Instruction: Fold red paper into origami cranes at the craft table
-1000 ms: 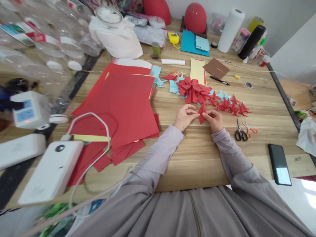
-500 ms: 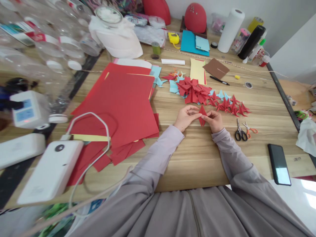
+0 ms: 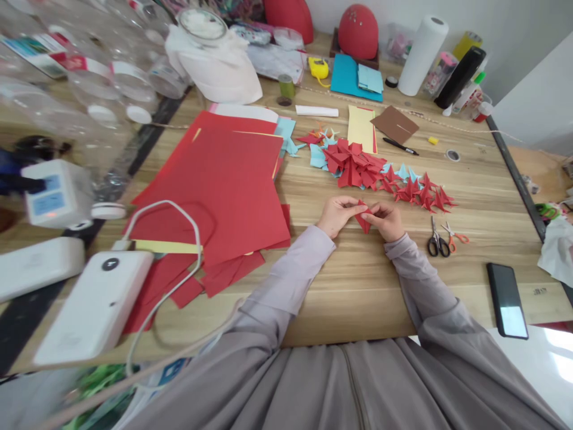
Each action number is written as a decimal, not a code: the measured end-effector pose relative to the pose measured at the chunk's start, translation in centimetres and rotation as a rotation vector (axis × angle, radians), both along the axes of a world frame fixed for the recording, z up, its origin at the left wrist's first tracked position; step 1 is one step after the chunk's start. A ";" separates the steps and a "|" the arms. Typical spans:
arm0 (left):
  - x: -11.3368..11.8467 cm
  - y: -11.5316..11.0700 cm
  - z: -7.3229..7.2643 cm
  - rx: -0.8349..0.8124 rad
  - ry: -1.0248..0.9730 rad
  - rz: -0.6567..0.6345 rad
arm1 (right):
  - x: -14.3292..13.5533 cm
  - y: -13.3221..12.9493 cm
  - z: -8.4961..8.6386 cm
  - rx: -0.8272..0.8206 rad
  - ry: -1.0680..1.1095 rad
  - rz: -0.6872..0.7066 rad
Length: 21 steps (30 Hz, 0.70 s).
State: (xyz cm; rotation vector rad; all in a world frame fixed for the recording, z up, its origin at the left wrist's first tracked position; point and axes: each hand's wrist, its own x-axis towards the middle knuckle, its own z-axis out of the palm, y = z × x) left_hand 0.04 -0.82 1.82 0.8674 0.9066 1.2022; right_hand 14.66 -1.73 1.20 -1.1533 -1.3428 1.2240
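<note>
Pointed red folded-paper piece point(image 3: 364, 223), pinched from both sides.
Its long axis runs toward the wooden desk's point(image 3: 349, 310) near edge, left hand point(image 3: 333, 217) and right hand point(image 3: 389, 221) equally close.

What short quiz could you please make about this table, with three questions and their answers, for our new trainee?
1. Choose one: what do the left hand and right hand hold between them?
A) a black pen
B) a folded red paper
C) a strip of white paper

2. True or false: the phone lies to the right of the orange-handled scissors.

3. Fill in the colour: the tape measure is ____.

Key: 1 B; 2 true; 3 yellow.
</note>
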 end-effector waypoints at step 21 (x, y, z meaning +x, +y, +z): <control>0.0 0.3 -0.2 -0.055 -0.086 0.047 | -0.1 0.0 -0.2 -0.028 -0.041 0.046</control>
